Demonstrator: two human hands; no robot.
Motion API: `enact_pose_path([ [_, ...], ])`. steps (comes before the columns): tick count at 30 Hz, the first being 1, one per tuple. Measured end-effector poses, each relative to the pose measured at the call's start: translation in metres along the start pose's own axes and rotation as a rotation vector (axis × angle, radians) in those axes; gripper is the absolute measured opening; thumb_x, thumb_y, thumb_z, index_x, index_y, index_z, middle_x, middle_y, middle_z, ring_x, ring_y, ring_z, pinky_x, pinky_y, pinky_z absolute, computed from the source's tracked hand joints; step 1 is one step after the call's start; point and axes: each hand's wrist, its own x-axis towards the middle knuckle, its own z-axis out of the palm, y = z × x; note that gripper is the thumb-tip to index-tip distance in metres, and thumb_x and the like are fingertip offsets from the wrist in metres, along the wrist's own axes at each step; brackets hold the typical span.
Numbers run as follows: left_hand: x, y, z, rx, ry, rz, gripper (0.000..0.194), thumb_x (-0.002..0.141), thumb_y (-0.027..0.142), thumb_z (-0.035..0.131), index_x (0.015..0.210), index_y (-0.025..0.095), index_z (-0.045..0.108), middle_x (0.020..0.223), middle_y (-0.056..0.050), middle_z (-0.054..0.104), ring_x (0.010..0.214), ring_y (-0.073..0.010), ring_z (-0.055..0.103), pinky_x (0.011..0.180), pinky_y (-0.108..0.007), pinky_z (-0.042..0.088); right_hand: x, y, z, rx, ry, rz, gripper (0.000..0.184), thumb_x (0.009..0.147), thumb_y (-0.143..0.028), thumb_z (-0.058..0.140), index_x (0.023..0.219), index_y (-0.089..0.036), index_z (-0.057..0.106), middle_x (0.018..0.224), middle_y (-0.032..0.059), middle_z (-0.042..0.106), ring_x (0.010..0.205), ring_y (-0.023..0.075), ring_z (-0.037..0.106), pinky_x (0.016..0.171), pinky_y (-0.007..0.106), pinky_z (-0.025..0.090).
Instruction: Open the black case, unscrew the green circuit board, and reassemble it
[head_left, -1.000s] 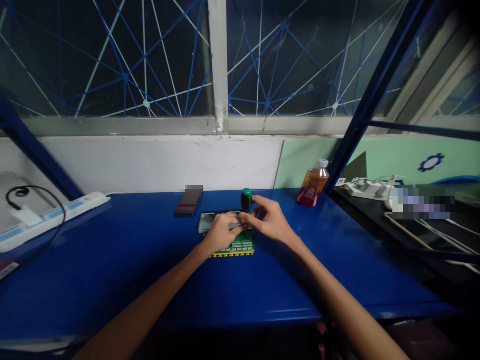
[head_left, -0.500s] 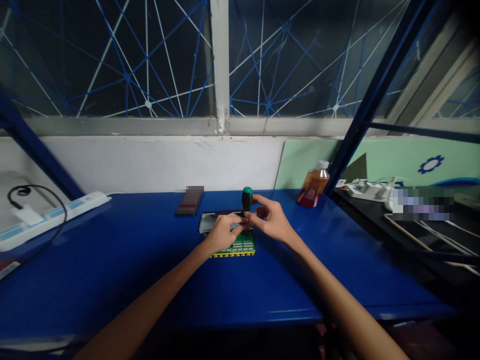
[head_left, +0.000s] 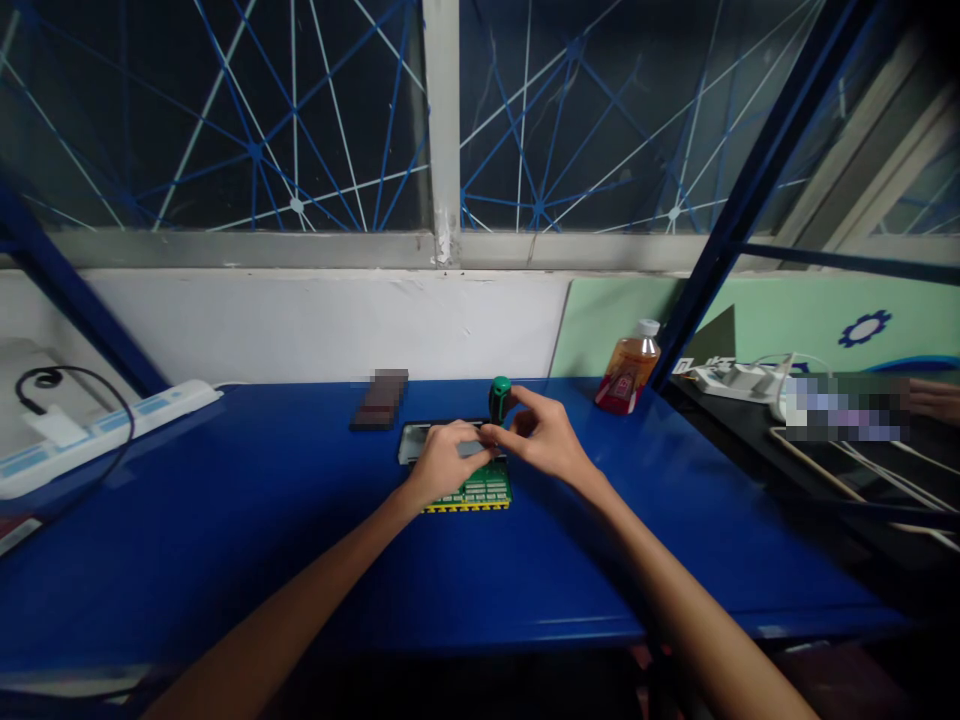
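Observation:
My right hand [head_left: 547, 435] is closed on a screwdriver [head_left: 499, 398] with a green and black handle, which stands nearly upright. The fingers hide its shaft and tip. My left hand [head_left: 448, 462] lies over a green circuit board [head_left: 487, 485] with a yellow connector strip along its near edge. Its thumb and fingers come together close to the right fingertips; whatever is between them is too small or hidden to name. Behind the board, and partly under my left hand, sits a dark-framed grey panel [head_left: 415, 441].
A pixelated dark flat object [head_left: 381, 400] lies behind on the blue table [head_left: 300, 560]. A drink bottle [head_left: 630, 366] stands back right, a white power strip [head_left: 112, 435] lies at left. Beyond the rack post, another person's hand [head_left: 934, 398] shows over the neighbouring black table with cables.
The screwdriver handle has shifted slightly right and leans a little differently. My hands stay almost in place. Another person's hand has come into view at the far right.

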Motion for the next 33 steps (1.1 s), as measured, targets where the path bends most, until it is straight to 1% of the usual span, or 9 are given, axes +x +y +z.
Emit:
enact_pose_path([
  [3,-0.0003,0.0004,0.0003,-0.004,-0.002,-0.012,0.006,0.077,0.021,0.069,0.079,0.019,0.074,0.08,-0.002,0.073,0.075,-0.0175,0.067,0.073,-0.029,0.051,0.0002,0.0004,0.0001,-0.033,-0.001,-0.023,0.023,0.076,-0.037,0.067,0.084,-0.018,0.058,0.069,-0.0005,0.06,0.052,0.0092,0.053,0.046,0.021,0.041],
  [4,-0.0003,0.0008,0.0004,-0.007,0.0,-0.017,0.006,0.077,0.02,0.069,0.079,0.019,0.074,0.081,-0.002,0.074,0.075,-0.0177,0.067,0.074,-0.029,0.051,0.0001,0.0008,0.0002,-0.042,0.004,-0.031,0.024,0.076,-0.037,0.067,0.088,-0.018,0.059,0.072,0.0002,0.061,0.052,0.009,0.053,0.047,0.021,0.041],
  [6,-0.0003,0.0015,0.0006,-0.015,-0.001,-0.022,0.007,0.077,0.018,0.068,0.08,0.018,0.075,0.082,-0.003,0.074,0.077,-0.0181,0.067,0.075,-0.029,0.051,-0.0003,0.0016,0.0004,-0.053,0.018,-0.045,0.033,0.077,-0.036,0.066,0.103,-0.017,0.058,0.08,0.0021,0.063,0.052,0.0085,0.053,0.047,0.022,0.042],
  [9,0.0,0.0016,0.0007,-0.034,-0.025,-0.024,0.011,0.078,0.016,0.066,0.082,0.019,0.075,0.085,-0.003,0.074,0.08,-0.0188,0.068,0.077,-0.029,0.051,-0.001,0.002,0.0002,-0.029,0.014,-0.054,0.05,0.08,-0.035,0.062,0.125,-0.018,0.048,0.095,0.0056,0.063,0.052,0.0079,0.054,0.047,0.023,0.043],
  [12,-0.0001,0.0014,0.0005,-0.054,-0.056,-0.029,0.015,0.079,0.015,0.063,0.087,0.021,0.075,0.09,-0.003,0.074,0.085,-0.019,0.068,0.08,-0.03,0.051,-0.0016,0.0021,0.0,0.024,-0.011,-0.049,0.048,0.081,-0.032,0.058,0.126,-0.019,0.045,0.104,0.0072,0.061,0.053,0.0081,0.057,0.046,0.023,0.044],
  [17,-0.0006,0.0021,0.0001,-0.062,-0.072,-0.023,0.016,0.081,0.017,0.062,0.09,0.02,0.075,0.093,-0.004,0.074,0.087,-0.0197,0.068,0.082,-0.031,0.051,-0.0013,0.005,0.0012,0.044,-0.014,-0.031,0.04,0.081,-0.027,0.057,0.118,-0.018,0.049,0.096,0.0052,0.062,0.052,0.0081,0.057,0.046,0.022,0.044],
  [22,0.0001,0.0002,0.0003,-0.042,-0.045,-0.002,0.011,0.08,0.02,0.064,0.085,0.019,0.074,0.088,-0.004,0.074,0.084,-0.0194,0.067,0.079,-0.031,0.051,-0.0004,0.0076,0.0014,0.013,0.019,-0.027,0.045,0.078,-0.035,0.064,0.118,-0.02,0.05,0.089,0.0029,0.062,0.049,0.0077,0.054,0.045,0.022,0.043],
  [28,0.0003,-0.0012,0.0011,-0.051,-0.01,0.009,0.008,0.079,0.02,0.067,0.083,0.019,0.074,0.085,-0.003,0.073,0.081,-0.0183,0.066,0.077,-0.03,0.05,-0.0004,0.0054,0.0005,-0.052,0.013,-0.022,0.044,0.076,-0.038,0.067,0.114,-0.02,0.055,0.075,0.0002,0.06,0.051,0.0097,0.052,0.047,0.023,0.042],
  [33,0.0005,0.001,0.0013,-0.059,0.0,-0.004,0.007,0.078,0.021,0.068,0.079,0.018,0.074,0.08,-0.003,0.072,0.078,-0.0188,0.066,0.077,-0.031,0.051,-0.0006,0.0037,0.0022,-0.08,0.03,-0.044,0.04,0.078,-0.041,0.065,0.11,-0.019,0.058,0.076,0.0014,0.06,0.055,0.0113,0.053,0.05,0.024,0.043],
])
